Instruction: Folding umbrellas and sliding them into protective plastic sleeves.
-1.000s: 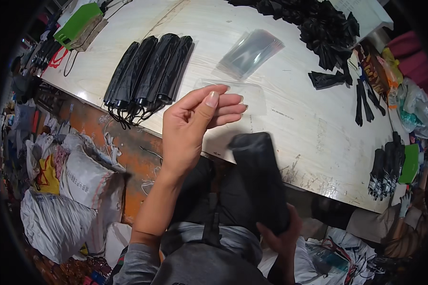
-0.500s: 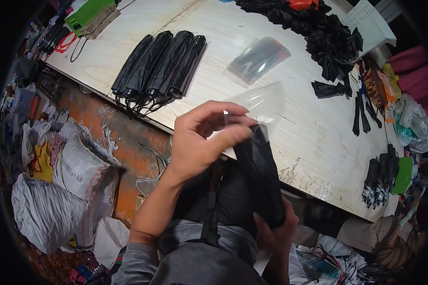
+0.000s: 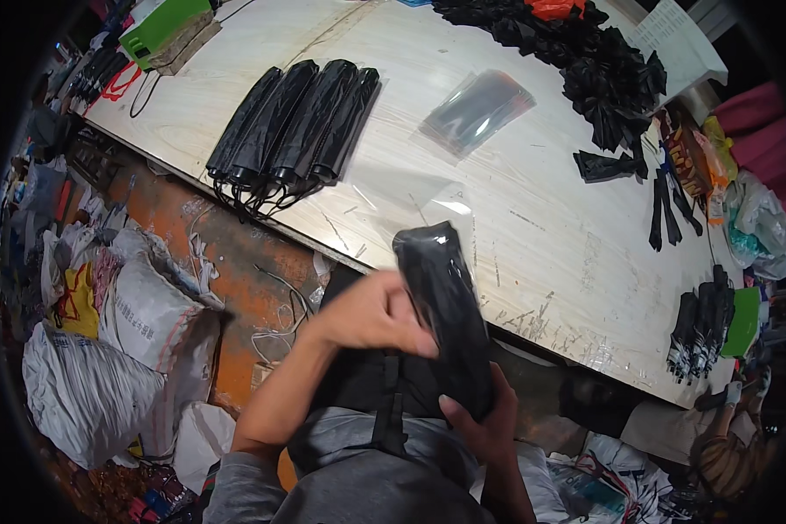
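your left hand [image 3: 367, 316] and right hand [image 3: 480, 419] grip a black umbrella [image 3: 444, 306] in a clear sleeve [image 3: 410, 196]; rushed sliding could tear it.

Near us: we hold a folded umbrella [image 3: 443, 314] between our left hand [image 3: 371, 316] and our right hand [image 3: 480, 424], just before the table [image 3: 550, 262] edge.
On the table, left: a row of umbrellas [image 3: 293, 131] lies side by side.
Middle: a stack of clear bags [image 3: 476, 109] lies behind our umbrella.
Far right: a heap of covers [image 3: 585, 52].
Under the table, left: sacks [image 3: 131, 332] sit on the floor.
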`<action>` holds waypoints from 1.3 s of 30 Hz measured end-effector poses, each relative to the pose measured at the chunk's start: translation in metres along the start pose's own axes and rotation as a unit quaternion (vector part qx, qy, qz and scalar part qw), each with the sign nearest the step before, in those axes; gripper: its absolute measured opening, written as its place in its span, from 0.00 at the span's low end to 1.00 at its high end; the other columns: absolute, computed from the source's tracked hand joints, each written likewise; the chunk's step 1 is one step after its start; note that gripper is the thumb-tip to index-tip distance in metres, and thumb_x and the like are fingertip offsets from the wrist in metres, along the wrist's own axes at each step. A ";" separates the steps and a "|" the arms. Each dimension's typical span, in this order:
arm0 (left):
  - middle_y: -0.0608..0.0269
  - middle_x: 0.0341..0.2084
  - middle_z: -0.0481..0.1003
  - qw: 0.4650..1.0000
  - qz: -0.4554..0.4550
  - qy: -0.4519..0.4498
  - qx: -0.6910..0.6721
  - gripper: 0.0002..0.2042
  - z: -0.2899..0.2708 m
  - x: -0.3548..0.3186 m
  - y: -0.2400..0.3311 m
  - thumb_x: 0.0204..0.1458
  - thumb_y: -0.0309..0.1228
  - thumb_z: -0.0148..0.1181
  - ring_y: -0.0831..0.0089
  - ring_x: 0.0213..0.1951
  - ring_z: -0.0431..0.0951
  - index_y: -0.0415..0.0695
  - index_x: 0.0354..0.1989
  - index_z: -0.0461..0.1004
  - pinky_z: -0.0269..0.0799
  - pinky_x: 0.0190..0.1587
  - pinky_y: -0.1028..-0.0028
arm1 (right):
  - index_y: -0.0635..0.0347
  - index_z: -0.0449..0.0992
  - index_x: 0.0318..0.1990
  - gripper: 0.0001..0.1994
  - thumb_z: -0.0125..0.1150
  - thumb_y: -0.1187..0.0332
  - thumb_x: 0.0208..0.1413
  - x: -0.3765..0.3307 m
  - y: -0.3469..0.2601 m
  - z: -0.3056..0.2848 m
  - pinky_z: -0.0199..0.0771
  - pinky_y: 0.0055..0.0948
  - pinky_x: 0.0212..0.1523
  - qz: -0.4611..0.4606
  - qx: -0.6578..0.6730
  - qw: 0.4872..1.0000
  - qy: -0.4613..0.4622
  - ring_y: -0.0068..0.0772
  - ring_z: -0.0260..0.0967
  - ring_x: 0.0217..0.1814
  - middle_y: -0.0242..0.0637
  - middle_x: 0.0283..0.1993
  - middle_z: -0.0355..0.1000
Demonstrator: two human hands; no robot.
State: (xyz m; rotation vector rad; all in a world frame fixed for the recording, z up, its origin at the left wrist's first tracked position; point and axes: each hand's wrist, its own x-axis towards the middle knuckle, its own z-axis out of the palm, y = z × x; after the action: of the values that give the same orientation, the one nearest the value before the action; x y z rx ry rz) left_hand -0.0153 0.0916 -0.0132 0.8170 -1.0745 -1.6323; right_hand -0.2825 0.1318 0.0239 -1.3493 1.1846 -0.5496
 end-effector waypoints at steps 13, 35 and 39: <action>0.46 0.51 0.75 0.929 0.068 0.209 -0.297 0.17 0.076 -0.002 -0.028 0.65 0.26 0.51 0.61 0.46 0.81 0.37 0.61 0.60 0.81 0.46 0.67 | 0.66 0.72 0.58 0.28 0.68 0.82 0.45 0.016 0.007 -0.007 0.72 0.30 0.56 0.047 0.247 0.965 -0.070 0.31 0.74 0.51 0.43 0.51 0.78; 0.47 0.39 0.76 0.618 0.072 0.470 0.627 0.28 -0.084 0.011 0.072 0.51 0.29 0.64 0.54 0.35 0.77 0.40 0.62 0.66 0.74 0.38 0.61 | 0.68 0.72 0.54 0.17 0.63 0.79 0.56 0.037 0.040 0.011 0.72 0.19 0.37 0.000 0.038 0.999 -0.022 0.23 0.71 0.32 0.37 0.36 0.77; 0.44 0.46 0.74 0.449 0.052 0.397 0.799 0.26 -0.138 0.024 0.066 0.53 0.29 0.62 0.48 0.43 0.73 0.40 0.62 0.67 0.71 0.48 0.57 | 0.70 0.73 0.53 0.16 0.63 0.78 0.57 0.039 0.037 0.020 0.72 0.18 0.37 -0.012 -0.036 0.998 -0.040 0.22 0.71 0.32 0.37 0.35 0.77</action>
State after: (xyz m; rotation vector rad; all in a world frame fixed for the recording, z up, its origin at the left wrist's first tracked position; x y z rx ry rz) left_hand 0.1234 0.0237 -0.0054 2.2437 -1.5945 0.6005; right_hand -0.2625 0.1147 -0.0273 -1.4354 1.1338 -0.4700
